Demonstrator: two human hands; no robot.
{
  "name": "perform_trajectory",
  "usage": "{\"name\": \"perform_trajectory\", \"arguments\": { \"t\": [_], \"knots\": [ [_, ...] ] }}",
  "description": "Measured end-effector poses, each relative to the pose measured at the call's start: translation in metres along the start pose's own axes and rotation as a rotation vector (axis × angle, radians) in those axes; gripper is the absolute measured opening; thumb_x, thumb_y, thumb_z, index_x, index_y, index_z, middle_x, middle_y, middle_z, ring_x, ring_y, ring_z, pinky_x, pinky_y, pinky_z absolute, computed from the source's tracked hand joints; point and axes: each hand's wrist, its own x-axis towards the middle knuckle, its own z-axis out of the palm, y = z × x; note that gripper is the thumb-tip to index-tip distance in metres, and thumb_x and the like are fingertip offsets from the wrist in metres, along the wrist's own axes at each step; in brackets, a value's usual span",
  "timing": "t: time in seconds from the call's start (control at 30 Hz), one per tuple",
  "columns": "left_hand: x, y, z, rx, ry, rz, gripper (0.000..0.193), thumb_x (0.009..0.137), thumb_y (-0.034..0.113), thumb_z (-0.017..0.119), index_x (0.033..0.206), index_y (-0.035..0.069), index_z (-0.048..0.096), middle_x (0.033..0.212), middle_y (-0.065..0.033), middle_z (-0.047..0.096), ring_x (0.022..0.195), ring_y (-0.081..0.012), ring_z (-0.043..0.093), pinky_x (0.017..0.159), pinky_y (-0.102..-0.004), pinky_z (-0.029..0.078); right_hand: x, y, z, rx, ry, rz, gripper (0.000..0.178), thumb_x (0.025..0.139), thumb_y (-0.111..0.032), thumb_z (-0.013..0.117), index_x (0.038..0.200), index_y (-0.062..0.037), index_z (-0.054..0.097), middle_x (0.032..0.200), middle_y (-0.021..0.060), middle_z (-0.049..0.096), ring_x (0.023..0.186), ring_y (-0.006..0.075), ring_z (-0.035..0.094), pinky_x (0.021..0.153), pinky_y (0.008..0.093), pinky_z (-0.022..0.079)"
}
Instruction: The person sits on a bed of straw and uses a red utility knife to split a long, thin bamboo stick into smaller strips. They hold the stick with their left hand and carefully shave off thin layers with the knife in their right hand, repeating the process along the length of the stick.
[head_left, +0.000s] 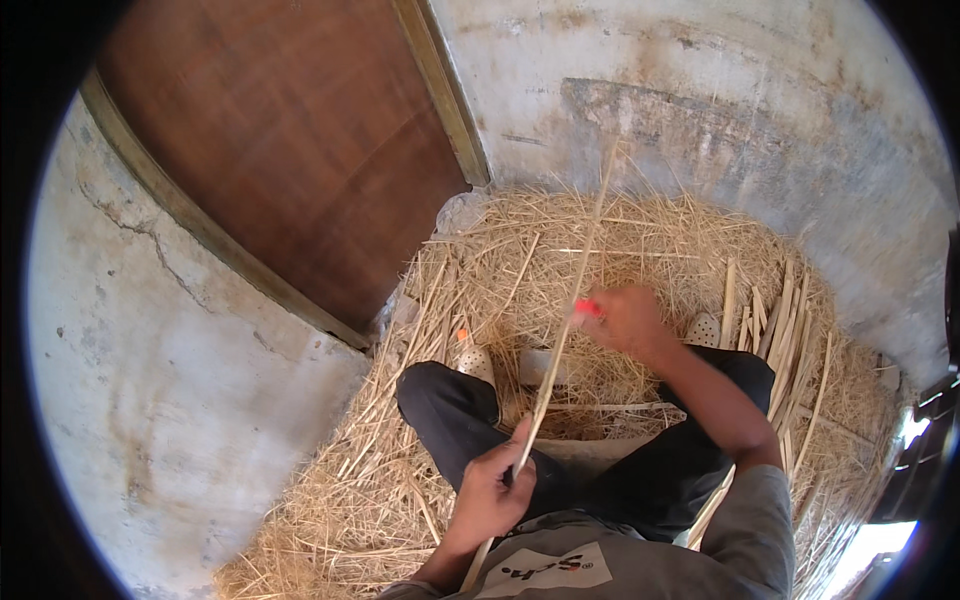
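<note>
A long, thin, pale strip of split bamboo or wood (588,250) runs slantwise from beside my body up toward the far wall. My left hand (492,495) is closed round its lower part, close to my lap. Farther along, my right hand (625,318) is closed on a small red thing (588,307), perhaps a tool handle, right at the strip. Motion blurs this hand, and no blade can be made out. Below it, a grey block (541,367) lies on the shavings between my feet.
Pale shavings (330,500) cover the floor around me. Loose strips (787,320) lie at right, more (425,310) at left. My dotted white shoes (476,363) flank the block; a small orange object (463,335) lies near the left one. A brown door (300,150) and stained wall (720,120) stand beyond.
</note>
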Motion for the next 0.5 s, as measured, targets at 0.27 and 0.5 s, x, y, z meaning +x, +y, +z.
{"name": "perform_trajectory", "arguments": {
  "t": [0.27,0.5],
  "knots": [
    [-0.009,0.018,-0.008,0.022,-0.181,-0.025,0.05,0.082,-0.003,0.054,0.132,-0.002,0.049,0.089,-0.0158,0.063,0.068,-0.0147,0.056,0.066,-0.0251,0.046,0.029,0.077,-0.013,-0.091,0.105,0.226,0.066,0.089,-0.065,0.043,0.061,-0.0067,0.055,0.045,0.0098,0.046,0.041,0.0286,0.051,0.043,0.041,0.041],
    [-0.02,0.004,-0.009,-0.076,-0.148,-0.075,0.054,0.08,-0.004,0.055,0.133,-0.002,0.047,0.089,-0.0165,0.063,0.07,-0.0141,0.056,0.066,-0.0252,0.047,0.01,0.039,-0.008,-0.055,0.055,0.014,0.062,0.09,-0.06,0.046,0.063,-0.0056,0.058,0.046,0.0099,0.048,0.041,0.0282,0.052,0.043,0.04,0.04]
  ]
}}
